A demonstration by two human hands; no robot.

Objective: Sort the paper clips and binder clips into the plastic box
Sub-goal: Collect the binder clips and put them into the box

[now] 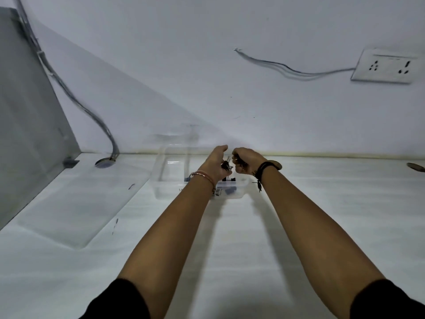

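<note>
Only blurrily, clips (pixel 226 166) in left hand (pixel 215 164)

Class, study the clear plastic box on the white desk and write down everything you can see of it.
The plastic box is clear, rectangular and open-topped, with rounded corners and thin walls. It stands upright on the white desk, close to the wall. A few dark clips, too blurred to type, lie in its right end. The left hand and right hand are over that end; contact cannot be judged.
</note>
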